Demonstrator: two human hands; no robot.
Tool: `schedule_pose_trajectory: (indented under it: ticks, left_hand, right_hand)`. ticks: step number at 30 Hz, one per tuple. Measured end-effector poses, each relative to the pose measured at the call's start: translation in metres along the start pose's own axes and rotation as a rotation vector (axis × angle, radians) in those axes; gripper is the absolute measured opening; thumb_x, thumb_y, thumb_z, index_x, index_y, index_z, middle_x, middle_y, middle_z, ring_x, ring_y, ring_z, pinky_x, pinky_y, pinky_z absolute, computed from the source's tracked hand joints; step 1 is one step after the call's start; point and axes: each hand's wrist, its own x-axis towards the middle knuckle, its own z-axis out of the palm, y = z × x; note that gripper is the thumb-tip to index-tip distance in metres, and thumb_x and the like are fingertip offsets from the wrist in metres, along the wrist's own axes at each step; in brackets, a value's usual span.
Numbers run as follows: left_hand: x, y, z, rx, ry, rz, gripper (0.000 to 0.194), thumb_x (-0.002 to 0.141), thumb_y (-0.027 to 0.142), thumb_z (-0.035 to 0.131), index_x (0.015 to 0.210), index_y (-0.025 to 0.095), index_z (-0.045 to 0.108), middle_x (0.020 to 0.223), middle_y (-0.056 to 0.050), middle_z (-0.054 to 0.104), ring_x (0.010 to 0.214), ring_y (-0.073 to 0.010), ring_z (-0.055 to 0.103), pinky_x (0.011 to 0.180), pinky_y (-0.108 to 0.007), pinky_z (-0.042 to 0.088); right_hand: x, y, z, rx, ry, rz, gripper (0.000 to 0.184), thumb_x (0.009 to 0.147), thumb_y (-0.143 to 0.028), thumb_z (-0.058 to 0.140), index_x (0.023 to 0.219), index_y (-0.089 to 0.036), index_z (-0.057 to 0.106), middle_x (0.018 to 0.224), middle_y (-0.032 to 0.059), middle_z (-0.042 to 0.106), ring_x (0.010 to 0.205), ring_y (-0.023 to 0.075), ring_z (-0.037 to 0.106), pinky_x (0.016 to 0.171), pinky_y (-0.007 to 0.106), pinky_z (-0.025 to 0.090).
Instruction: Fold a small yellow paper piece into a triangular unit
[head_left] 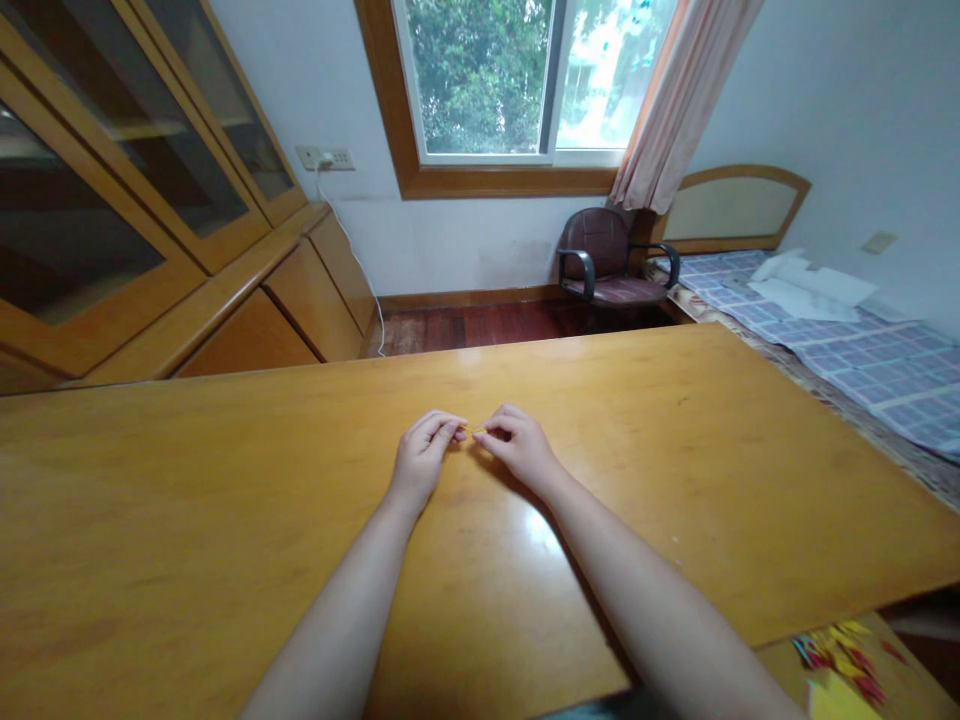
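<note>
Over the middle of the wooden table [225, 520], my two hands meet fingertip to fingertip. A thin yellow strip [470, 429] shows in the small gap between them; its exact kind is too small to make out. My left hand [429, 445] pinches its left end between thumb and fingers. On the other side, my right hand [517, 440] is closed in a pinch at the right end. The fingers hide most of the strip.
At the lower right, a pile of small yellow and red pieces [844, 660] lies on a lower surface beside a yellow sheet [836, 700]. Beyond the table stand an office chair [604, 250] and a bed [862, 340]. A glass-fronted cabinet [240, 250] lines the left wall.
</note>
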Motion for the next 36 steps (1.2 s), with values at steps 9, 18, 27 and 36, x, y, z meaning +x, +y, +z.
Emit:
schedule_pose_trajectory:
  ticks: [9, 18, 27, 36]
  left_hand:
    - [-0.002, 0.005, -0.002, 0.224, 0.178, 0.205, 0.011, 0.090, 0.023, 0.062, 0.097, 0.022, 0.070, 0.095, -0.003, 0.064, 0.084, -0.0142, 0.062, 0.076, -0.027, 0.053]
    - [-0.002, 0.003, 0.001, 0.337, 0.089, 0.360, 0.012, 0.092, 0.023, 0.060, 0.097, 0.024, 0.070, 0.094, -0.004, 0.065, 0.091, -0.0167, 0.063, 0.083, -0.031, 0.053]
    - [-0.002, 0.004, -0.001, 0.411, 0.073, 0.366, 0.011, 0.092, 0.024, 0.059, 0.094, 0.023, 0.070, 0.091, -0.004, 0.066, 0.087, -0.0172, 0.063, 0.082, -0.031, 0.051]
    - [-0.002, 0.003, -0.003, 0.447, 0.060, 0.372, 0.011, 0.092, 0.025, 0.059, 0.094, 0.024, 0.070, 0.090, -0.003, 0.067, 0.086, -0.0170, 0.064, 0.082, -0.030, 0.050]
  right_hand:
    - [0.002, 0.002, -0.003, 0.115, 0.046, 0.113, 0.014, 0.076, -0.026, 0.073, 0.067, -0.017, 0.068, 0.070, -0.0001, 0.056, 0.066, 0.0127, 0.053, 0.062, 0.025, 0.041]
    - [0.002, -0.002, -0.006, 0.133, -0.025, 0.132, 0.015, 0.078, -0.027, 0.071, 0.068, -0.017, 0.068, 0.069, -0.0009, 0.056, 0.065, 0.0121, 0.053, 0.061, 0.024, 0.040]
    - [0.001, -0.002, -0.004, 0.105, -0.024, 0.106, 0.012, 0.079, -0.024, 0.071, 0.070, -0.017, 0.068, 0.070, -0.0007, 0.055, 0.064, 0.0117, 0.053, 0.061, 0.025, 0.041]
    - [0.000, -0.001, -0.003, 0.065, -0.014, 0.073, 0.011, 0.079, -0.023, 0.070, 0.070, -0.017, 0.068, 0.070, -0.0004, 0.055, 0.065, 0.0120, 0.054, 0.060, 0.025, 0.041]
